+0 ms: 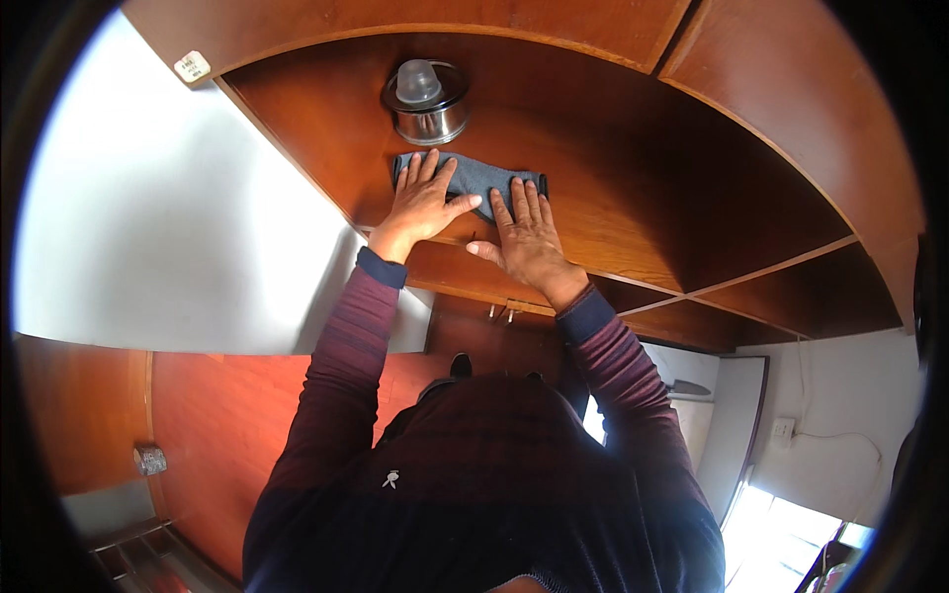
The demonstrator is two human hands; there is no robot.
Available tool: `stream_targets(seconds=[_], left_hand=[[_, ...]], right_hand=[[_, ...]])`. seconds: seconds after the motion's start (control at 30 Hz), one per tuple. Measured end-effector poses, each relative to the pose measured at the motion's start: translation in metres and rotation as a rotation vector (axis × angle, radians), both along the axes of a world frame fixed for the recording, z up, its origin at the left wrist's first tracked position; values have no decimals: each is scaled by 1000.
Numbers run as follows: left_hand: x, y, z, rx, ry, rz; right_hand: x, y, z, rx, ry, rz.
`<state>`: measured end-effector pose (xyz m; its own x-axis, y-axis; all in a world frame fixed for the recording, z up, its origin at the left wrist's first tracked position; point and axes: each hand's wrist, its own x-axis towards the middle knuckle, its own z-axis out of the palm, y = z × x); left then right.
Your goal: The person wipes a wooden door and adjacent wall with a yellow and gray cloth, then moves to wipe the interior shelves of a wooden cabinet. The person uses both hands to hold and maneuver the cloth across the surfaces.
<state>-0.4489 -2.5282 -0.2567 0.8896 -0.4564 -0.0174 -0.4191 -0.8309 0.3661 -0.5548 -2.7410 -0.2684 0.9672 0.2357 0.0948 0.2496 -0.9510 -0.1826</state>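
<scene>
A grey-blue cloth point(474, 176) with dark edging lies folded on the wooden shelf point(623, 248) of a cabinet. Spread fingers of my left hand point(424, 200) rest on the cloth's left part, the thumb pointing right. On its right part lie the fingertips of my right hand point(528, 236), palm down, with the thumb apart over the shelf's front edge. Neither hand grips the cloth. Just behind it stands a round metal container point(431, 124) with a dark rim, a translucent plastic dome-shaped piece point(419, 81) on top.
A white wall panel point(170, 207) borders the shelf on the left. Cabinet doors point(786, 104) curve above, and further compartments point(808, 285) lie at the right. Two small handles point(500, 314) sit below the shelf. Reddish flooring point(237, 415) shows beneath; a wall socket point(783, 430) is at right.
</scene>
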Motion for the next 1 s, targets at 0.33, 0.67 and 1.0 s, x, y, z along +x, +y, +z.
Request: stream_targets(seconds=[0.33, 0.67, 1.0], left_hand=[[-78, -18, -25, -58, -454, 154], [-23, -71, -22, -50, -301, 36], [-79, -116, -15, -34, -246, -177]], right_hand=[[-62, -9, 2, -21, -37, -52], [-4, -60, 0, 43, -77, -192], [-82, -108, -6, -38, -172, -282]])
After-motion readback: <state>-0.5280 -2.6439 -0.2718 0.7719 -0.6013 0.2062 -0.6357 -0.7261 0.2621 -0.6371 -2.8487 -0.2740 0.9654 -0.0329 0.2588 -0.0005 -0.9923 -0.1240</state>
